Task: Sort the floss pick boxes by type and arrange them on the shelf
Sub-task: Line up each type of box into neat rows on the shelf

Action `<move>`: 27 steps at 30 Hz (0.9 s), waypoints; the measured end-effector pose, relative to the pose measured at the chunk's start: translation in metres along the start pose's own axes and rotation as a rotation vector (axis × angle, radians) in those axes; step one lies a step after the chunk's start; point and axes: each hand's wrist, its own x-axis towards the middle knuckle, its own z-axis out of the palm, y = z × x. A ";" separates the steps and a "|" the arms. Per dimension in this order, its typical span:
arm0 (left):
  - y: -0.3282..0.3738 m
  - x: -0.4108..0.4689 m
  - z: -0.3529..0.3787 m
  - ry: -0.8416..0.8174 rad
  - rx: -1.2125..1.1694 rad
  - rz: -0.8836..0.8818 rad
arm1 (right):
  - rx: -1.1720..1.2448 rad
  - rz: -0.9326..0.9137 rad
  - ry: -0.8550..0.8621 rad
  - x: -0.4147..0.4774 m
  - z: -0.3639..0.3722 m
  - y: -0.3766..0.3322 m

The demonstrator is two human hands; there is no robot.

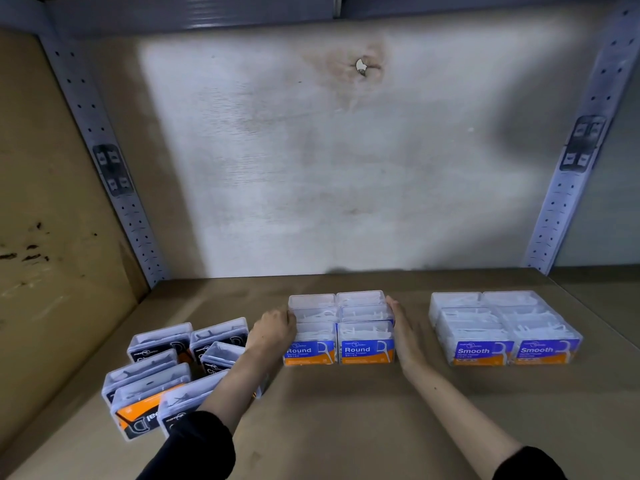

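Observation:
Several clear boxes with blue "Round" labels [341,327] stand in a tidy two-column block at the middle of the brown shelf board [346,410]. My left hand [273,329] presses against the block's left side, its fingers bent at the boxes' edge. My right hand [403,332] lies flat with straight fingers against the block's right side. To the right, a matching block of purple "Smooth" boxes [505,327] stands apart. To the left, several black and orange boxes [173,372] lie loosely, some tilted, partly hidden by my left forearm.
A pale back wall [329,168] closes the shelf behind. Perforated metal uprights stand at the back left [114,174] and back right [575,161]. A cardboard panel [52,202] forms the left side.

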 end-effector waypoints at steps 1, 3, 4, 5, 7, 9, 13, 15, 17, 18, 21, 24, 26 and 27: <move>-0.001 0.000 0.000 0.001 -0.004 0.005 | 0.001 -0.003 0.000 0.001 0.001 0.001; -0.001 0.000 0.000 0.002 -0.004 0.015 | 0.005 -0.007 0.001 0.002 0.001 0.004; -0.001 0.000 0.000 0.004 0.000 0.019 | 0.007 -0.005 -0.005 0.002 0.001 0.005; -0.001 0.000 0.000 0.007 0.005 0.023 | 0.002 -0.001 -0.014 0.002 0.002 0.005; -0.001 0.000 0.000 0.009 0.010 0.029 | -0.027 -0.008 -0.029 0.000 0.001 0.005; -0.001 0.000 0.000 0.005 0.017 0.031 | -0.049 -0.027 -0.033 0.000 -0.002 0.005; 0.000 0.000 -0.003 0.008 0.055 0.037 | -0.180 -0.089 -0.105 -0.002 -0.011 -0.005; 0.001 -0.004 -0.007 0.036 0.083 0.058 | -0.310 -0.155 -0.143 0.002 -0.015 -0.008; 0.003 -0.009 -0.011 0.083 0.098 0.135 | -0.460 -0.257 -0.149 0.004 -0.020 -0.011; 0.003 -0.013 -0.013 0.097 0.103 0.192 | -0.561 -0.333 -0.161 0.005 -0.024 -0.011; 0.005 -0.024 -0.020 0.040 0.203 0.375 | -0.881 -0.547 -0.308 0.004 -0.031 -0.015; 0.008 -0.030 -0.021 -0.091 0.378 0.478 | -1.133 -0.822 -0.408 -0.001 -0.032 -0.015; 0.010 -0.031 -0.019 -0.132 0.468 0.492 | -1.212 -0.935 -0.405 -0.001 -0.031 -0.008; 0.010 -0.031 -0.017 -0.130 0.480 0.494 | -1.250 -0.978 -0.389 0.001 -0.030 -0.005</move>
